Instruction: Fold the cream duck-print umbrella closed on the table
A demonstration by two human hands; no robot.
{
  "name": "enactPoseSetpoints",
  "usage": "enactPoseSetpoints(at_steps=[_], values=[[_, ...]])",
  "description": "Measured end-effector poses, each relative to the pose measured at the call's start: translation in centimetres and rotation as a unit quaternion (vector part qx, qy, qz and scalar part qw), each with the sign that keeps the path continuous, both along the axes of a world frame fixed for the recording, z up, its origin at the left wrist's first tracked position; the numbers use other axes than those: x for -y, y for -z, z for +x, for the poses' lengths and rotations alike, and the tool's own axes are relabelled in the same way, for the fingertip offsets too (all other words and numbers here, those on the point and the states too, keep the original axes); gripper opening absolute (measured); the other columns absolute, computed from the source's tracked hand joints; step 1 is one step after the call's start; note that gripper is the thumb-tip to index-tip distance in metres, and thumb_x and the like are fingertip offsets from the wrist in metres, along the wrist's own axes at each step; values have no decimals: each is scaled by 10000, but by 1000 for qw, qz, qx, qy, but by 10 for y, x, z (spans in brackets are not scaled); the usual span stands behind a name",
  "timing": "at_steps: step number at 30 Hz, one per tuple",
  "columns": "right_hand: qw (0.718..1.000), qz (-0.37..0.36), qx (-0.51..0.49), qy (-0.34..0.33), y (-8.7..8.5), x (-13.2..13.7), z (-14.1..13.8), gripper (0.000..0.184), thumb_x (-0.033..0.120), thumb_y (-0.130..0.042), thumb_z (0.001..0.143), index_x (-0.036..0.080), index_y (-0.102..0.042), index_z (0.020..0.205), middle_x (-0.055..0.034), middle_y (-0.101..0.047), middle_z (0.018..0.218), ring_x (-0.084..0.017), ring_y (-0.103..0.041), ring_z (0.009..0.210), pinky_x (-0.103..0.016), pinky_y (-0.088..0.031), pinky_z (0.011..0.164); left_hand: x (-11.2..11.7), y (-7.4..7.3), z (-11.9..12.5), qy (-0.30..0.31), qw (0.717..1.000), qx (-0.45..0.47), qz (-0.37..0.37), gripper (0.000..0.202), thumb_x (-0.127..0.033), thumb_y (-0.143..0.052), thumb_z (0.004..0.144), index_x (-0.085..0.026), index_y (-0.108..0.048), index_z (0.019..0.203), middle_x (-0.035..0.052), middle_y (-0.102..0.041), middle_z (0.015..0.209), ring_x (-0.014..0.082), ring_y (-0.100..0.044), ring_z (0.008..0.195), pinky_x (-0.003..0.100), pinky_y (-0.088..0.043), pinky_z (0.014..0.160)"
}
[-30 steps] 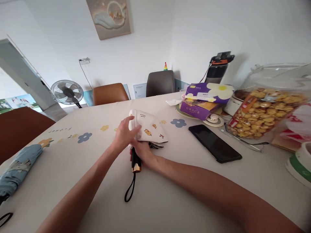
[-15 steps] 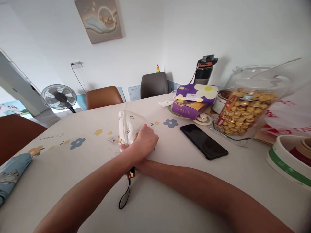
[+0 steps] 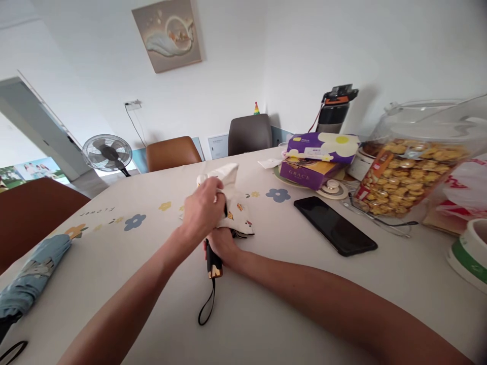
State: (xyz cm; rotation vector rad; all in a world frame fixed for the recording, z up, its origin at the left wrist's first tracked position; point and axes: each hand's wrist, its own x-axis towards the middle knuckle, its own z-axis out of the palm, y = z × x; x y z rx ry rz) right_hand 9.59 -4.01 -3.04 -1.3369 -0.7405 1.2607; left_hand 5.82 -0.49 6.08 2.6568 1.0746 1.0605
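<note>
A small folding umbrella with white, cartoon-printed fabric (image 3: 238, 208) lies on the table in front of me. My left hand (image 3: 201, 210) is closed on a fold of that fabric and lifts it a little. Underneath, my right hand (image 3: 222, 246) wraps the umbrella's black handle (image 3: 213, 263), whose gold end and black wrist strap (image 3: 207, 306) trail toward me.
A black phone (image 3: 335, 230) lies to the right. Behind it are purple boxes (image 3: 317, 159), a clear tub of snacks (image 3: 414, 167) and a bottle (image 3: 335, 109). A blue folded umbrella (image 3: 28, 276) lies at the far left. Chairs (image 3: 173, 152) line the table's far side.
My left hand moved from pressing over the fabric on the right side to pinching a fold higher up and to the left. The fabric has been lifted and spread again.
</note>
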Motion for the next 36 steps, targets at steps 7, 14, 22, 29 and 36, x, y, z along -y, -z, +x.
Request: enactPoseSetpoints(at_steps=[7, 14, 22, 29, 36], values=[[992, -50, -115, 2, -4, -2, 1, 208, 285, -582, 745, 176, -463, 614, 22, -486, 439, -110, -440, 324, -249, -404, 338, -26, 19, -81, -117, 951, 268, -102, 193, -147, -443, 672, -212, -542, 825, -47, -522, 636, 91, -480, 500, 206, -385, 483], [990, -52, -127, -41, -11, 4, 7, 240, 322, -656, 716, 165, -488, 647, 34, -489, 451, -85, -430, 336, -212, -389, 333, -45, 63, -107, -123, 873, 380, -280, 183, -205, -499, 621, -209, -550, 796, -33, -521, 642, 111, -487, 540, 202, -408, 416], [991, -37, -126, -25, -14, 6, 11, 497, 670, -603, 660, 190, -480, 691, 22, -503, 448, -104, -441, 331, -231, -392, 316, -38, 64, -114, -109, 863, 415, -268, 146, -213, -519, 630, -194, -557, 770, -21, -507, 661, 108, -483, 581, 185, -413, 426], [991, -48, -128, 1, -15, 4, 10, 329, 473, -597, 749, 188, -468, 650, 32, -480, 424, -95, -430, 319, -215, -382, 323, -37, 70, -114, -103, 867, 400, -280, 125, -200, -513, 629, -198, -537, 752, -22, -505, 649, 104, -481, 572, 183, -416, 441], [991, -22, -127, -42, -6, 7, 11, 252, 354, -570, 741, 181, -447, 605, 29, -491, 461, -90, -449, 333, -207, -367, 338, -43, 74, -116, -108, 794, 446, -400, 238, -258, -506, 681, -175, -538, 901, 10, -555, 702, 149, -573, 664, 265, -512, 530]])
